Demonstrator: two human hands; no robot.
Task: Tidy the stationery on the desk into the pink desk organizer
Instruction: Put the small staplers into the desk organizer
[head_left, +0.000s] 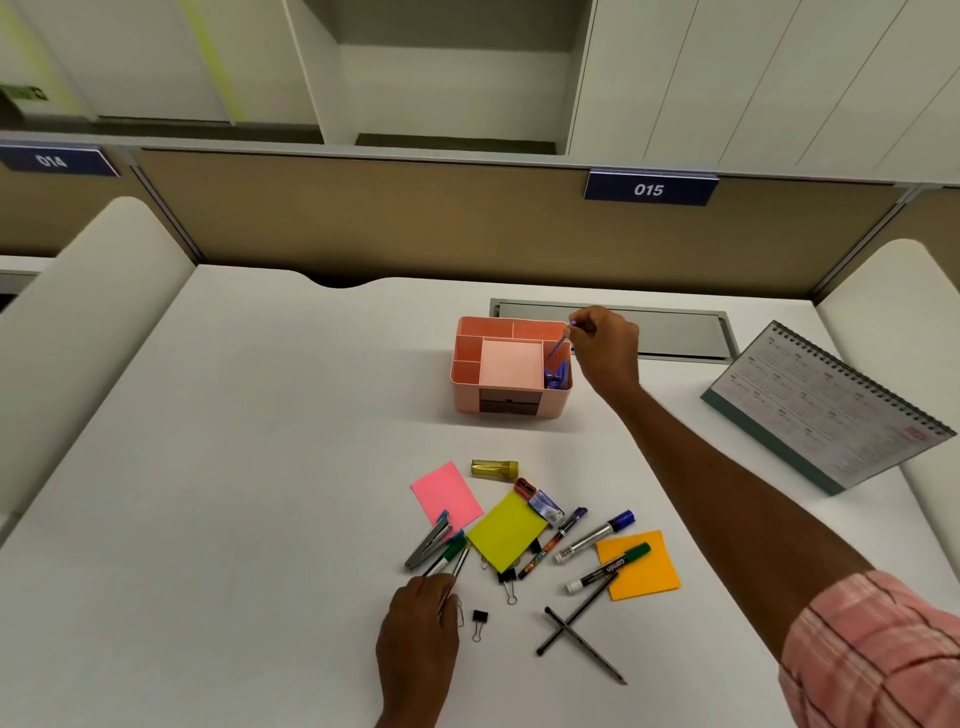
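pinching a purple pen (560, 343) steeply tilted, lower end dipping into the right compartment of the pink desk organizer (467, 400) far across the counter (260, 467), the right grip (605, 345) hung just above it while the left grip (421, 618) clasped a thin pen (460, 566) in the near pile.

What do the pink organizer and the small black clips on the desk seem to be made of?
Pink organizer: likely moulded plastic, matte, with smooth rounded corners. Black clips: probably painted metal, with thin wire handles.
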